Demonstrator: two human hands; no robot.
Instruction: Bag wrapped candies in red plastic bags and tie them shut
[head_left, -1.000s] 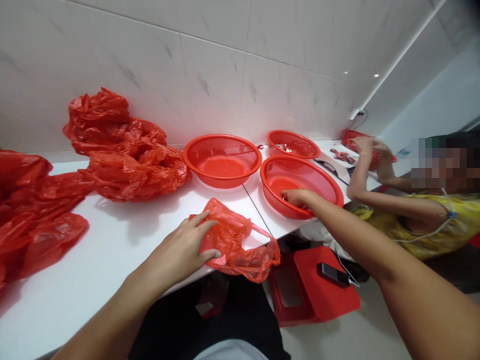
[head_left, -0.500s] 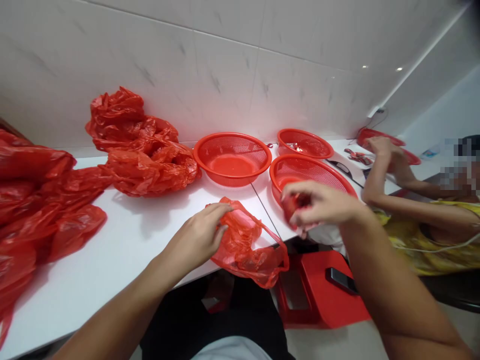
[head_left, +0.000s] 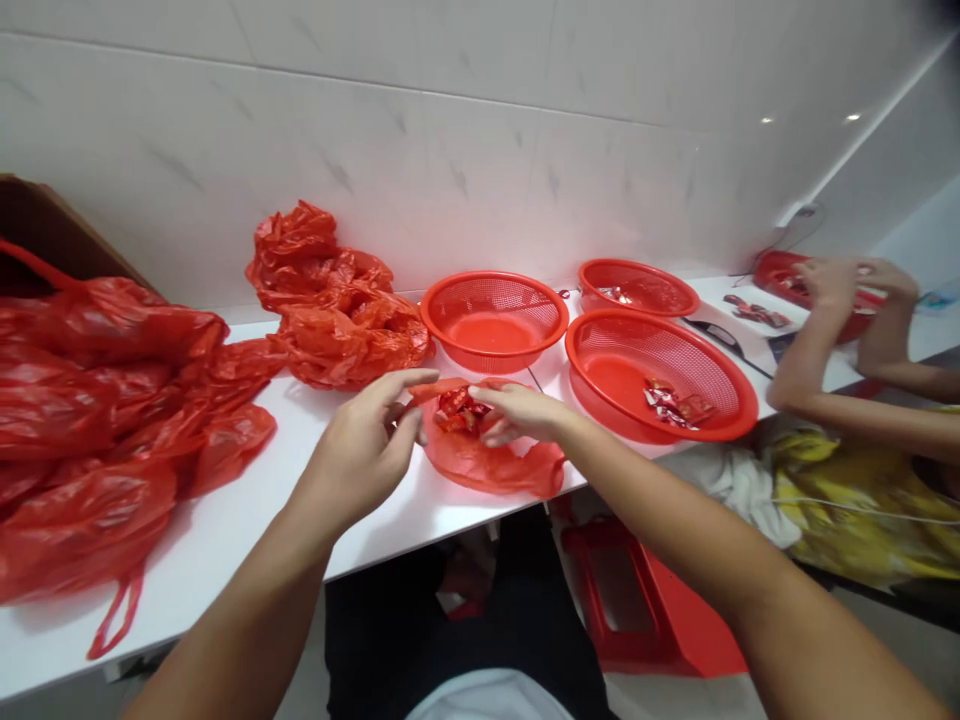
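A red plastic bag (head_left: 491,470) lies spread at the table's front edge, its mouth facing up. My left hand (head_left: 364,435) is at the bag's left rim, fingers and thumb curled round the thin plastic edge. Shiny red packets (head_left: 459,410) lie bunched in the bag's mouth. From the right, my right hand (head_left: 521,412) reaches over the bag, its fingertips at these packets with fingers and thumb apart. Just right of it stands a red mesh basket (head_left: 731,395) with several more small packets (head_left: 671,402) inside.
Filled red bags (head_left: 90,400) and a crumpled heap of red bags (head_left: 337,310) cover the left. At the back stand two red baskets (head_left: 491,350) (head_left: 637,275). A co-worker's hands (head_left: 855,280) are at the far right. A red stool (head_left: 667,600) stands below.
My right hand has moved left from the near basket to the bag with red packets. The bag now sits further onto the table. The view has shifted left.
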